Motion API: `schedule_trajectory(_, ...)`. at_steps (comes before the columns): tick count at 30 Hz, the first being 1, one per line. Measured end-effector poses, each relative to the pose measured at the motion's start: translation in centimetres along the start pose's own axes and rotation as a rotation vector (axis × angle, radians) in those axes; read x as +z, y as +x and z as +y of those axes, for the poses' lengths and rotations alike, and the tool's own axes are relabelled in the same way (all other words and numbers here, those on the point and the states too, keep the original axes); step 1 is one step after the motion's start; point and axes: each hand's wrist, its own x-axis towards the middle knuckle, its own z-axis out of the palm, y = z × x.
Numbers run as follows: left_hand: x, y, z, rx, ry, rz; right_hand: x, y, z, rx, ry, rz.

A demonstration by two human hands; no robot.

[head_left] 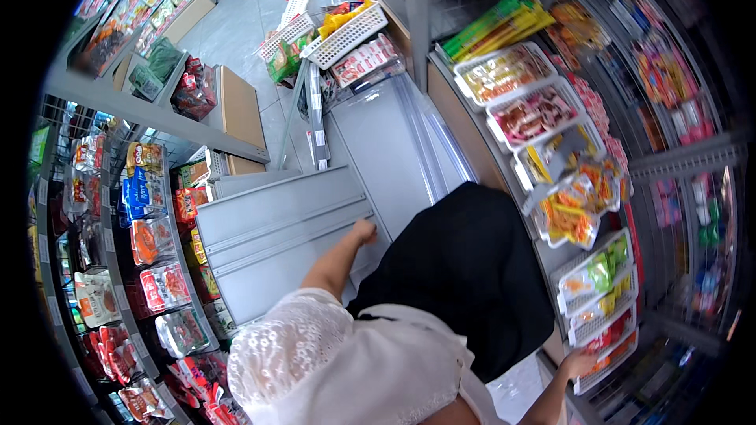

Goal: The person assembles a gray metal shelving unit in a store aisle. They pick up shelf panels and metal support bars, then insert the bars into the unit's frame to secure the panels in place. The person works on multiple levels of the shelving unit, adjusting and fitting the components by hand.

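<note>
My left hand [365, 232] is closed at the right edge of a ribbed grey metal shelf panel [276, 224], which lies at a slant before me. Beyond it a smooth grey panel [378, 138] lies flat beside clear plastic strips [429, 145]. Down at the lower right, my right hand [579, 364] has its fingers curled at the near end of a white basket [605, 374] holding red and orange packets. Next to that one stands a white basket [587, 275] with green packets.
Shelves of hanging snack packets [161, 283] line the left side. White trays [504, 71] of packaged snacks run along the right rack. At the far end, white baskets [346, 35] with packets are piled. A grey post [417, 24] rises at the rack's corner.
</note>
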Motion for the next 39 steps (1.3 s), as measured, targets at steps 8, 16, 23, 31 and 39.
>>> schedule_trajectory(8,6.8,6.3,-3.0,-0.143,-0.065,0.122,-5.3,-9.0,-2.3,-0.425,0.138,-0.204)
schedule_trajectory(16,10.1,9.6,-2.9,-0.245,0.200,0.157,-4.9,-15.5,-3.1,-0.660,0.103,-0.283)
schedule_trajectory(23,12.6,6.0,-4.1,-0.201,0.323,0.132,-4.5,-13.7,-6.0,-0.253,0.246,-0.635)
schedule_trajectory(31,9.8,5.0,-4.6,-0.289,-0.379,-0.013,-1.8,-10.4,-11.2,-0.295,0.613,-0.665)
schedule_trajectory(39,12.4,6.3,-4.3,-0.306,-0.351,0.196,-3.1,-12.9,-17.7,-0.373,0.608,-0.773)
